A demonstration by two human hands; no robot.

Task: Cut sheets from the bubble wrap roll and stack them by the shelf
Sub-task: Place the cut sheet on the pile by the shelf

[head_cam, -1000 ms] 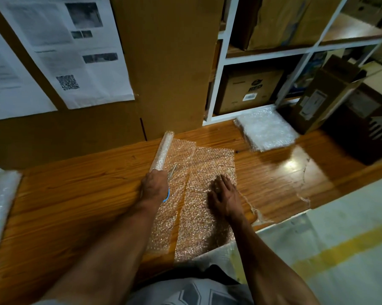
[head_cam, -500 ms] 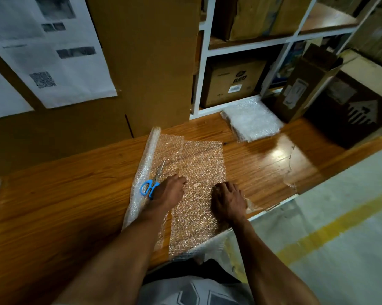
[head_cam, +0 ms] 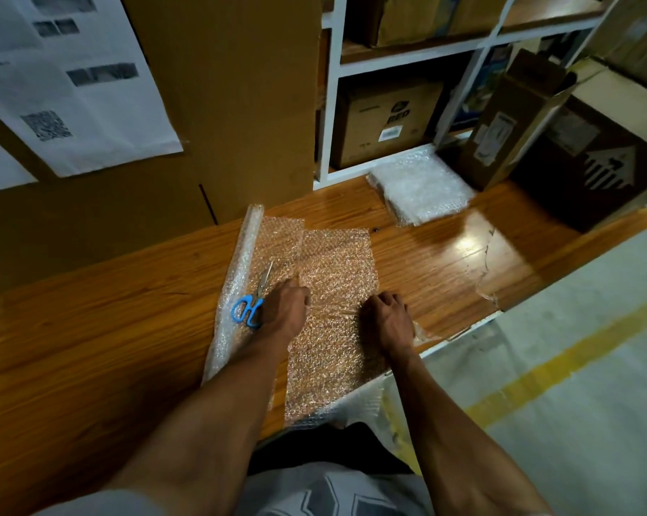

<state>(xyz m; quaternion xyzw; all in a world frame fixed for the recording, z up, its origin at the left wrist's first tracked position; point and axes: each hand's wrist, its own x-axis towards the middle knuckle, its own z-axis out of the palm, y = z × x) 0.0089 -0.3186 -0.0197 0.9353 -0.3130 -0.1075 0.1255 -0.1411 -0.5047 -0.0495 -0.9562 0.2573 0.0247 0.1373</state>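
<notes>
A bubble wrap roll (head_cam: 240, 277) lies on the wooden table (head_cam: 109, 329), partly unrolled to its right. A cut bubble wrap sheet (head_cam: 333, 284) lies flat beside it, hanging a little over the near edge. Blue-handled scissors (head_cam: 253, 303) rest on the unrolled wrap, free of either hand. My left hand (head_cam: 284, 310) curls its fingers round the sheet's left edge. My right hand (head_cam: 387, 318) pinches the sheet's right edge, and the wrap wrinkles between the two hands. A stack of cut sheets (head_cam: 422, 189) lies by the white shelf (head_cam: 331, 106).
A tall cardboard panel (head_cam: 232, 106) with taped papers (head_cam: 72, 87) stands behind the table. Cardboard boxes (head_cam: 515, 121) sit at the right and inside the shelf. The floor with a yellow line (head_cam: 560, 359) lies to the right.
My left hand has let go of the scissors, which now lie on the wrap, and moved right onto the sheet. My right hand went from lying flat to curling on the sheet's edge.
</notes>
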